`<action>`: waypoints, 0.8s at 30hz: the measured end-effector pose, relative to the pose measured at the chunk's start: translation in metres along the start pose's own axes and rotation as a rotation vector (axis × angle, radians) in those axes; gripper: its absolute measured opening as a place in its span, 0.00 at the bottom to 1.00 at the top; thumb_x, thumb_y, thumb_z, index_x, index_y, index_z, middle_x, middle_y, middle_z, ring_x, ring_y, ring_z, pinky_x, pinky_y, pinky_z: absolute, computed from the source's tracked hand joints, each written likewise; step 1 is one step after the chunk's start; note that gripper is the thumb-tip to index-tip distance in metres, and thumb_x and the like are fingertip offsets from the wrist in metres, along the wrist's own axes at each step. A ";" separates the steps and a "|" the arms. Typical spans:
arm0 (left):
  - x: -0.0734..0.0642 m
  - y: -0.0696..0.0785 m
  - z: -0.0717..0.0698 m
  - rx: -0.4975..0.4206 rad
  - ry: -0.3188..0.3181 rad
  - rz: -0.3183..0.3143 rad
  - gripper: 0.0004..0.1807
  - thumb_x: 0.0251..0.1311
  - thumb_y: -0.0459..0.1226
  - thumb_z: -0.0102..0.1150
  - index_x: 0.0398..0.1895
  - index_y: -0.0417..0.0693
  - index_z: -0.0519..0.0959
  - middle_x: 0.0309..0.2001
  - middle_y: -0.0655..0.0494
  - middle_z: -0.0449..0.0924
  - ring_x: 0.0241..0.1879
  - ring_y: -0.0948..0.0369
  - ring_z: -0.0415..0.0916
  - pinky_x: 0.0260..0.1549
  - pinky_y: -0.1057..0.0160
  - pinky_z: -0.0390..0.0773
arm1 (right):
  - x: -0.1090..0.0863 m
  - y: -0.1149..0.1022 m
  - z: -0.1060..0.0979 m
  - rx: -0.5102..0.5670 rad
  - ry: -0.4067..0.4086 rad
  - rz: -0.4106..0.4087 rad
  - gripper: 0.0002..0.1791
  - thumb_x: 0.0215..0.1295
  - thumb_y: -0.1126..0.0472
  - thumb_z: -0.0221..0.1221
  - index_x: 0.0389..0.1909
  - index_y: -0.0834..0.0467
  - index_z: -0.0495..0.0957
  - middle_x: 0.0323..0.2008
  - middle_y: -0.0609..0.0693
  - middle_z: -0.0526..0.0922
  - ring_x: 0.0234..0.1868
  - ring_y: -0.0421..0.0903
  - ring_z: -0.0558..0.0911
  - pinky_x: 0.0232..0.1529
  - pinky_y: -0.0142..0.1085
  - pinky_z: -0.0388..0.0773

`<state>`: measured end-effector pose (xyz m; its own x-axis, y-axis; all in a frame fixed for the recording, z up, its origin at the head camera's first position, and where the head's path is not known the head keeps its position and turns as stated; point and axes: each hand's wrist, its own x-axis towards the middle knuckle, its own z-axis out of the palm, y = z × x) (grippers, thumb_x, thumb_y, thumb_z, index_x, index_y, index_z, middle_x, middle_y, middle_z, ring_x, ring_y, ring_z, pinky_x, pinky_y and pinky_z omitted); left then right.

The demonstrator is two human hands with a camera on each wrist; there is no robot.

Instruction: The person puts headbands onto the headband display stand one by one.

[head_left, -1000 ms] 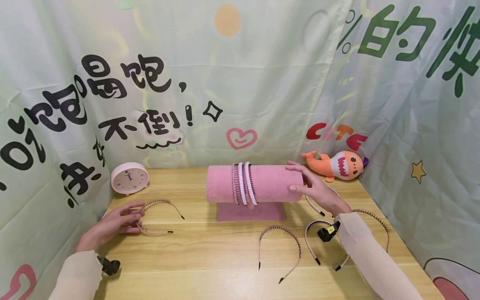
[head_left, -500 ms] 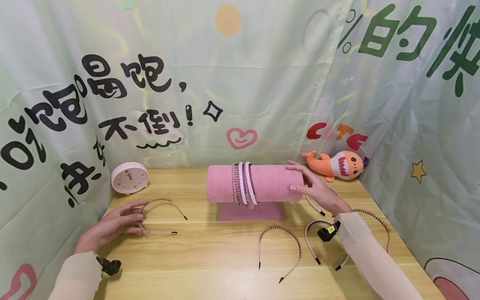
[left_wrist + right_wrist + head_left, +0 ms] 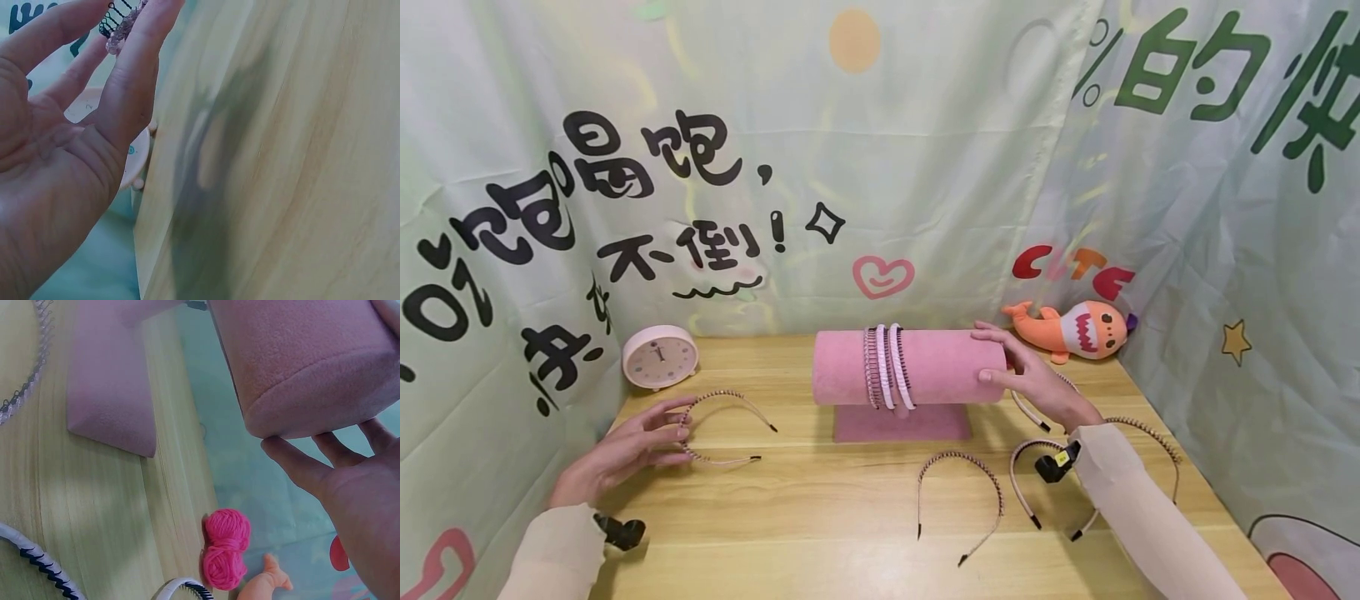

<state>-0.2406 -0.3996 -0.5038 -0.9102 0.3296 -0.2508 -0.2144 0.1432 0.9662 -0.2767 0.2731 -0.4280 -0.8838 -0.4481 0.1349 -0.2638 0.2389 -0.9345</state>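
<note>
A wooden surface (image 3: 842, 525) carries a pink stand (image 3: 951, 367). The right hand (image 3: 1037, 379), thumb and fingers apart, grips the stand's right end; the left hand (image 3: 628, 442), well left of the stand, pinches a slender headband (image 3: 724, 392), fingers loosely bent. Other headbands (image 3: 885, 367) circle the stand left of its middle.

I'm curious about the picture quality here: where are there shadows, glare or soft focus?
Head view: pale glare on the near middle of the wooden table. Left wrist view: a large, soft-edged dark shadow beside the left hand, and rather smeary wood grain. Right wrist view: dimmer and cooler in colour, with a faint, blurry-edged shadow on the table near the pink stand.
</note>
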 end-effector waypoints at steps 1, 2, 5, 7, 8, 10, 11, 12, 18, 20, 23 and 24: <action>0.000 0.000 0.001 0.001 -0.003 0.005 0.38 0.80 0.32 0.58 0.88 0.52 0.56 0.80 0.29 0.49 0.63 0.53 0.82 0.60 0.48 0.86 | 0.000 0.000 0.000 0.004 -0.001 -0.003 0.34 0.81 0.60 0.62 0.83 0.49 0.64 0.90 0.53 0.44 0.83 0.65 0.58 0.62 0.31 0.80; 0.000 0.001 0.001 0.001 -0.006 0.011 0.38 0.80 0.32 0.58 0.88 0.51 0.55 0.80 0.28 0.49 0.63 0.54 0.81 0.60 0.48 0.86 | 0.000 0.000 0.000 0.008 -0.003 -0.002 0.34 0.81 0.60 0.62 0.83 0.48 0.64 0.90 0.54 0.44 0.83 0.65 0.58 0.62 0.31 0.80; 0.001 0.001 0.003 -0.006 -0.009 0.025 0.38 0.79 0.31 0.58 0.87 0.49 0.56 0.78 0.31 0.55 0.62 0.53 0.82 0.60 0.47 0.86 | 0.000 0.000 0.000 0.019 -0.008 -0.001 0.34 0.81 0.60 0.61 0.83 0.48 0.63 0.90 0.54 0.43 0.84 0.65 0.57 0.62 0.31 0.80; 0.001 0.002 0.004 -0.013 -0.003 0.028 0.38 0.79 0.31 0.59 0.86 0.50 0.57 0.76 0.34 0.58 0.62 0.53 0.82 0.60 0.48 0.87 | 0.000 0.000 0.000 0.024 -0.011 0.000 0.34 0.81 0.60 0.61 0.83 0.48 0.63 0.90 0.54 0.42 0.84 0.65 0.57 0.62 0.31 0.80; 0.001 0.002 0.004 -0.015 -0.001 0.030 0.37 0.79 0.31 0.59 0.86 0.50 0.58 0.75 0.35 0.59 0.62 0.53 0.82 0.60 0.48 0.87 | 0.000 0.000 0.000 0.027 -0.012 0.001 0.34 0.81 0.60 0.61 0.83 0.48 0.63 0.90 0.54 0.42 0.84 0.65 0.57 0.62 0.31 0.80; 0.001 0.003 0.005 -0.019 0.010 0.031 0.37 0.78 0.31 0.60 0.86 0.50 0.59 0.75 0.36 0.60 0.62 0.53 0.82 0.59 0.48 0.87 | 0.000 0.000 0.000 0.029 -0.011 0.002 0.34 0.81 0.61 0.61 0.83 0.48 0.63 0.90 0.52 0.43 0.84 0.66 0.57 0.62 0.31 0.80; 0.001 0.003 0.006 -0.017 0.015 0.031 0.37 0.78 0.31 0.60 0.85 0.49 0.59 0.75 0.36 0.59 0.62 0.53 0.82 0.59 0.48 0.87 | 0.000 0.000 0.000 0.030 -0.010 0.003 0.34 0.81 0.61 0.61 0.83 0.49 0.63 0.90 0.52 0.43 0.84 0.66 0.57 0.62 0.31 0.80; 0.001 0.004 0.006 -0.012 0.018 0.033 0.37 0.78 0.32 0.60 0.86 0.48 0.59 0.75 0.36 0.58 0.62 0.53 0.81 0.59 0.48 0.87 | 0.000 0.000 0.000 0.030 -0.010 0.004 0.34 0.81 0.61 0.61 0.83 0.49 0.63 0.90 0.51 0.43 0.84 0.66 0.57 0.62 0.31 0.80; 0.003 0.005 0.006 0.002 0.023 0.051 0.33 0.84 0.37 0.54 0.86 0.46 0.60 0.72 0.51 0.66 0.62 0.55 0.78 0.58 0.48 0.88 | 0.001 0.001 0.000 0.028 -0.009 -0.002 0.34 0.81 0.61 0.61 0.83 0.50 0.63 0.90 0.51 0.42 0.84 0.67 0.56 0.62 0.31 0.80; 0.004 0.005 0.006 -0.004 0.018 0.067 0.31 0.85 0.39 0.52 0.86 0.46 0.61 0.69 0.61 0.71 0.63 0.59 0.76 0.58 0.48 0.88 | 0.001 0.001 0.000 0.027 -0.011 -0.008 0.34 0.81 0.62 0.60 0.83 0.51 0.62 0.90 0.52 0.42 0.84 0.68 0.56 0.62 0.31 0.80; 0.006 0.007 0.007 -0.008 0.013 0.099 0.30 0.86 0.39 0.51 0.86 0.45 0.62 0.66 0.72 0.75 0.64 0.65 0.76 0.56 0.48 0.88 | 0.001 0.001 0.000 0.026 -0.009 -0.008 0.34 0.81 0.62 0.60 0.83 0.51 0.62 0.90 0.53 0.42 0.84 0.68 0.56 0.62 0.30 0.80; 0.006 0.008 0.008 -0.004 0.012 0.111 0.30 0.86 0.38 0.51 0.86 0.44 0.62 0.66 0.73 0.76 0.64 0.65 0.76 0.56 0.48 0.88 | 0.001 0.000 0.000 0.024 -0.011 -0.009 0.34 0.81 0.62 0.60 0.84 0.51 0.62 0.90 0.53 0.41 0.84 0.68 0.56 0.62 0.30 0.80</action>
<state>-0.2449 -0.3890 -0.4983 -0.9325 0.3324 -0.1412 -0.1132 0.1024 0.9883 -0.2776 0.2729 -0.4283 -0.8769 -0.4599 0.1397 -0.2623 0.2144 -0.9409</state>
